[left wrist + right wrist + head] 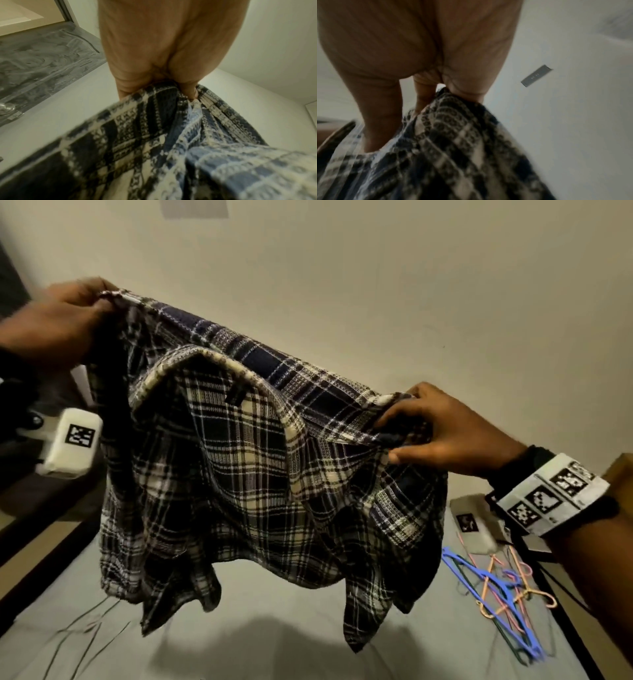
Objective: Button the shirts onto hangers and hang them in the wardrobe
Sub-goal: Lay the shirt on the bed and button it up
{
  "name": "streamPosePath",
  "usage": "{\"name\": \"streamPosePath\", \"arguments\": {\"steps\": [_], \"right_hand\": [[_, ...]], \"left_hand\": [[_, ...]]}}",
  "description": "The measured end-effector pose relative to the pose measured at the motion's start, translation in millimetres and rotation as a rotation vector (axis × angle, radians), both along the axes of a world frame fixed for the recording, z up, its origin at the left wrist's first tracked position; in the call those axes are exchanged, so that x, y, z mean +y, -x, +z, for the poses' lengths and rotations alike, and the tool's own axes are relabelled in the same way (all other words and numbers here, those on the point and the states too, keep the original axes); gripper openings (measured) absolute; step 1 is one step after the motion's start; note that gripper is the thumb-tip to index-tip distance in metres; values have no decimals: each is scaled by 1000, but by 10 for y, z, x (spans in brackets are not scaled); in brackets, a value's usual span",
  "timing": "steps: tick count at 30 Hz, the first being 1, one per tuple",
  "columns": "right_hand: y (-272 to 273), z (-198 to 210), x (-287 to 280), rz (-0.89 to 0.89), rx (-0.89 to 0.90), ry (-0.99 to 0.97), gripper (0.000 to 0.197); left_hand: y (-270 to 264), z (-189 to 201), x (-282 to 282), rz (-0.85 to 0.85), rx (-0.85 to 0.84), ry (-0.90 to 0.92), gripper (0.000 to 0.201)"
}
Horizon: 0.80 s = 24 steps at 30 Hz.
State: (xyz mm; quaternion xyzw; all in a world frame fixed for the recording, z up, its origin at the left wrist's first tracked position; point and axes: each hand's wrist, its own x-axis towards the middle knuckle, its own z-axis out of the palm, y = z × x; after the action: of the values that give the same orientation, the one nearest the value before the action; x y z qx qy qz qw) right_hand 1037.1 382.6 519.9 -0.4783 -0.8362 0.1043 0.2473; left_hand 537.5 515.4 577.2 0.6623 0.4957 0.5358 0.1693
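A navy, black and cream plaid shirt [246, 467] hangs in the air above the bed, stretched between both hands with its collar facing me. My left hand [68, 316] grips one shoulder of the shirt at the upper left. My right hand [442, 429] pinches the other shoulder lower down on the right. The left wrist view shows my left hand [157, 86] with fingers curled into the plaid cloth [171, 142]. In the right wrist view my right hand [436, 88] is bunching the cloth [445, 148]. A pile of coloured hangers [503, 594] lies on the bed at the right.
A grey bed sheet [274, 642] spreads below the shirt. A dark wooden bed frame [41, 546] runs along the left. A white tagged device [474, 525] lies near the hangers. A plain wall [376, 285] stands behind.
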Motion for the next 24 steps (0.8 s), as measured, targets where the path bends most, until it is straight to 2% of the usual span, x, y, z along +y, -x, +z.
{"name": "streamPosePath", "arguments": {"steps": [2, 5, 8, 10, 13, 17, 19, 22, 24], "right_hand": [[7, -3, -27, 18, -159, -83, 46], [3, -42, -5, 1, -377, -182, 44], [29, -49, 0, -135, -513, -374, 28], [31, -22, -9, -165, -575, -458, 16], [-6, 33, 0, -145, -600, -479, 17], [-71, 54, 40, -169, -655, -403, 42], [-103, 51, 93, -141, -662, -407, 39], [-167, 90, 153, 43, -582, -377, 30], [-208, 135, 165, 150, -497, -358, 28]], "left_hand": [[54, -4, 60, 13, 16, -4, 16], [68, 1, 105, 15, 28, 34, 17], [-92, -30, 71, -42, 16, 20, 15], [-189, -19, 55, -59, 33, 14, 15], [-211, -3, 132, -15, 56, 0, 22], [-163, 15, 187, -83, 100, -35, 16], [-157, 18, 257, -64, 86, -44, 20], [-72, 42, 429, -59, 54, 5, 15], [-20, -25, 522, -43, 32, 18, 28]]}}
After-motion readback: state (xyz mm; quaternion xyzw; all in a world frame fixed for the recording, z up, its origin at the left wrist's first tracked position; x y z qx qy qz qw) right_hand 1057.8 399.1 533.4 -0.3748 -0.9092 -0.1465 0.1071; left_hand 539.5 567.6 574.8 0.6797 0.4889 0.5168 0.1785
